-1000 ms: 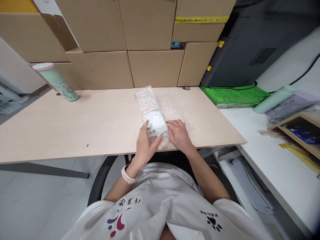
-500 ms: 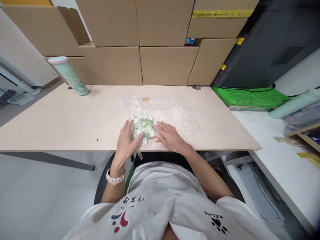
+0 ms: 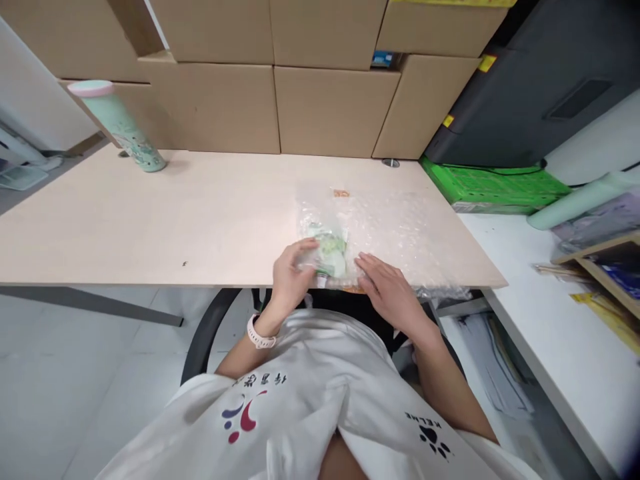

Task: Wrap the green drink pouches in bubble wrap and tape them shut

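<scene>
A flat green-and-white packet (image 3: 333, 252) lies under clear plastic near the front edge of the desk. Around it and off to its right spreads a sheet of bubble wrap (image 3: 400, 223), its front right corner passing over the desk edge. My left hand (image 3: 293, 273) rests at the packet's left side, fingers bent onto the plastic and thumb apart from them. To the right of the packet, my right hand (image 3: 390, 290) lies flat on the wrap with its fingers stretched out. A small orange print (image 3: 341, 193) shows near the wrap's far edge.
A mint-green tumbler (image 3: 120, 127) stands at the back left of the desk (image 3: 100, 227). Cardboard boxes (image 3: 215, 107) form a wall behind. On the right are a green flat box (image 3: 500, 187), a dark grey case (image 3: 530, 100) and a white side table (image 3: 530, 293).
Both hands have moved right along the desk, and the packet and bubble wrap have shifted right with them. My left fingers are more bent now. The view has tilted slightly down.
</scene>
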### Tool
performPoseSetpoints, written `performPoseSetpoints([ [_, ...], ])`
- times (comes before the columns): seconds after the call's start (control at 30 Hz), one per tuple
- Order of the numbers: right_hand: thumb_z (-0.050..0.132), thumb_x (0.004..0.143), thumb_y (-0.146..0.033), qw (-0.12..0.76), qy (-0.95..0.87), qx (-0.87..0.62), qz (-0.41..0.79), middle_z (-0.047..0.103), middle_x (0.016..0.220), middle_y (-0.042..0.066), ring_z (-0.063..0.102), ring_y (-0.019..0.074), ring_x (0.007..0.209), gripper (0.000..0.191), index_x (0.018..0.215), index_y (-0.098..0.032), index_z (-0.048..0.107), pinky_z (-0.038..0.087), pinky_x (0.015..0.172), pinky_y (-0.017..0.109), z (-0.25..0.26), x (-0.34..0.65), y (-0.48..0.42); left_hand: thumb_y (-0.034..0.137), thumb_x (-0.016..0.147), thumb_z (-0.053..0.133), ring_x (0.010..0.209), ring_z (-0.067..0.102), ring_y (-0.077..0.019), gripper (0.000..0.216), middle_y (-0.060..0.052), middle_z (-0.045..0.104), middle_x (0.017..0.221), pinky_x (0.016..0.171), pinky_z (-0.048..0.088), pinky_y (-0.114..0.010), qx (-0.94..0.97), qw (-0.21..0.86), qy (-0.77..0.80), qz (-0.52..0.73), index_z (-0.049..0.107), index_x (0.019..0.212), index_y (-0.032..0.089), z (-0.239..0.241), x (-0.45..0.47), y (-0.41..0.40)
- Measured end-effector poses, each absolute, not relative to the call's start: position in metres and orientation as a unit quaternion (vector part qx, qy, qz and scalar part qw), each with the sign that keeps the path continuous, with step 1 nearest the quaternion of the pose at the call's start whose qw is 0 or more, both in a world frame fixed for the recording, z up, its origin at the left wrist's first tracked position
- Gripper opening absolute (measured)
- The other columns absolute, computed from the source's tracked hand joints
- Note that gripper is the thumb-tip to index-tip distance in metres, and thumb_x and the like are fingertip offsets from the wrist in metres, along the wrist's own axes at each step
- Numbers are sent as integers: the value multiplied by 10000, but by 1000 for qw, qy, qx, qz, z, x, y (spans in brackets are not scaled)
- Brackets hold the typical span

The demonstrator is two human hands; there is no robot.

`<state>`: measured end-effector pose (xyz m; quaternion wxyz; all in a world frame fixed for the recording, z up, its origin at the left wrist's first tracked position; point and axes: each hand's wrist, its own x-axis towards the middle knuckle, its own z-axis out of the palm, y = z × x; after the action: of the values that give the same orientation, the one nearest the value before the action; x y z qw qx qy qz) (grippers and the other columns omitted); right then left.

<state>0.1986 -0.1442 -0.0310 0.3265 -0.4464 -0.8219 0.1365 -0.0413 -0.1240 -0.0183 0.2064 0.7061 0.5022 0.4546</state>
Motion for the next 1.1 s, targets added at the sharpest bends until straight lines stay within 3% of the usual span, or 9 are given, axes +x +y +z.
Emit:
performPoseSetpoints([
  [0.17, 513, 969, -521, 354, -805, -447, 163, 628, 1361, 6, 514, 353, 1335, 395, 1340, -406, 586, 451, 1039, 633, -24, 198, -146, 512, 846, 684, 1305, 559, -309, 588, -101, 582, 1359, 1041, 513, -531, 655, 216, 515, 509, 475, 1360, 318, -11, -50, -136],
  [0.33, 409, 993, -571, 348, -805, -451, 165, 619, 1360, -42, 459, 310, 1402, 396, 1344, -474, 564, 428, 1074, 630, -9, 213, -143, 546, 904, 592, 1214, 623, -274, 534, -101, 603, 1313, 984, 549, -496, 578, 220, 551, 560, 461, 1366, 312, -8, -59, -150],
  [0.43, 370, 1012, -550, 365, -808, -439, 144, 608, 1379, -40, 456, 293, 1408, 394, 1355, -476, 548, 418, 1076, 645, -4, 217, -133, 533, 930, 550, 1218, 614, -267, 565, -118, 579, 1345, 971, 550, -472, 523, 169, 578, 603, 386, 1412, 286, -13, -59, -145],
  [0.53, 460, 987, -545, 385, -793, -459, 109, 559, 1448, -15, 441, 305, 1418, 406, 1380, -467, 523, 404, 1092, 645, -4, 211, -130, 512, 953, 507, 1190, 615, -268, 570, -134, 569, 1324, 947, 542, -473, 497, 119, 587, 628, 324, 1440, 277, -19, -66, -138],
  [0.67, 650, 871, -581, 263, -842, -460, 101, 371, 1602, 55, 334, 373, 1476, 653, 1458, -355, 474, 386, 1114, 648, -5, 188, -133, 516, 920, 561, 998, 648, -271, 504, -97, 620, 1150, 864, 518, -494, 526, 154, 579, 604, 430, 1368, 329, -21, -95, -137],
  [0.8, 573, 956, -454, 178, -870, -454, 73, 376, 1600, 41, 298, 348, 1498, 466, 1390, -283, 561, 410, 1126, 592, -3, 174, -134, 415, 898, 616, 813, 629, -250, 369, -60, 645, 915, 765, 471, -443, 574, 178, 619, 506, 578, 1254, 326, -19, -123, -137],
  [0.97, 546, 971, -381, 183, -869, -457, 46, 493, 1521, 72, 421, 326, 1437, 411, 1353, -239, 603, 480, 1091, 514, -7, 178, -137, 136, 813, 594, 646, 579, -183, 379, -23, 636, 798, 631, 448, -360, 584, 182, 660, 435, 642, 1142, 319, -13, -129, -136],
  [1.1, 424, 990, -261, 252, -842, -476, 26, 608, 1410, 86, 504, 280, 1376, 367, 1281, -220, 643, 489, 1077, 484, -12, 190, -142, 120, 775, 572, 602, 550, -140, 393, 3, 617, 766, 581, 443, -299, 602, 214, 650, 412, 651, 1119, 291, -7, -122, -137],
])
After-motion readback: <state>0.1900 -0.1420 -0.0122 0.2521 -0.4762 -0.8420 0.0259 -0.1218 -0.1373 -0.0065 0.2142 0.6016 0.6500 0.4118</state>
